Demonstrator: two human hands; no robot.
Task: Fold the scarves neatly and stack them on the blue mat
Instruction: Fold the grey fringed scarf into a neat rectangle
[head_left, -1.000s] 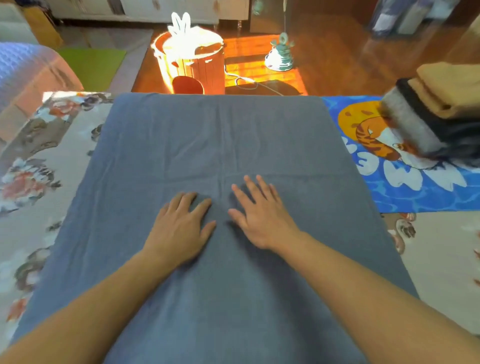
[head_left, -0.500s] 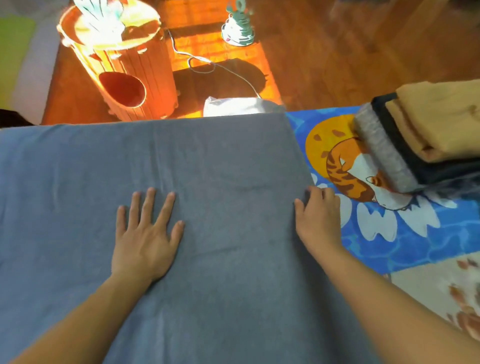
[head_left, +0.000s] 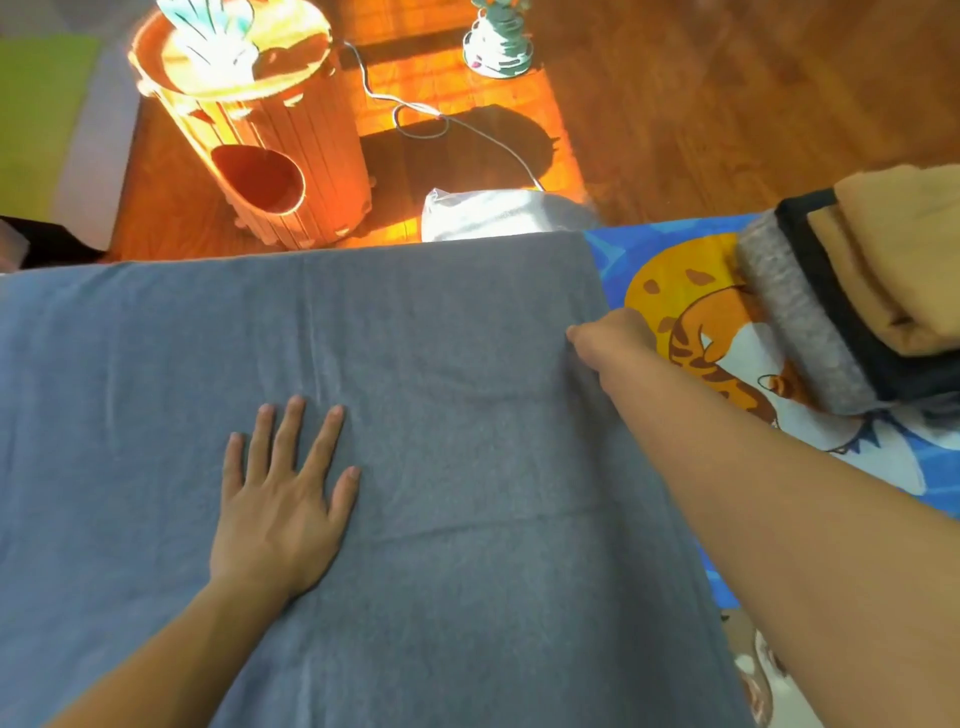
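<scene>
A large grey-blue scarf (head_left: 441, 338) lies spread flat across the surface in front of me. My left hand (head_left: 280, 499) rests flat on it with fingers straight, left of the middle. My right hand (head_left: 613, 338) pinches the scarf's right edge near the far right corner, its fingers curled out of sight. To the right lies the blue mat (head_left: 883, 467) with a tiger picture. On the mat sits a stack of folded scarves (head_left: 857, 301): grey at the bottom, black in the middle, tan on top.
Beyond the far edge is a wooden floor with an orange slatted barrel (head_left: 260, 156), a white cable (head_left: 441, 119), a small green ornament (head_left: 498, 41) and a white bag (head_left: 493, 213). Floral bedding (head_left: 753, 670) shows at the lower right.
My right hand has slid from the middle of the scarf to its right edge and closed on it. My left hand has stayed flat. The view has shifted to the right.
</scene>
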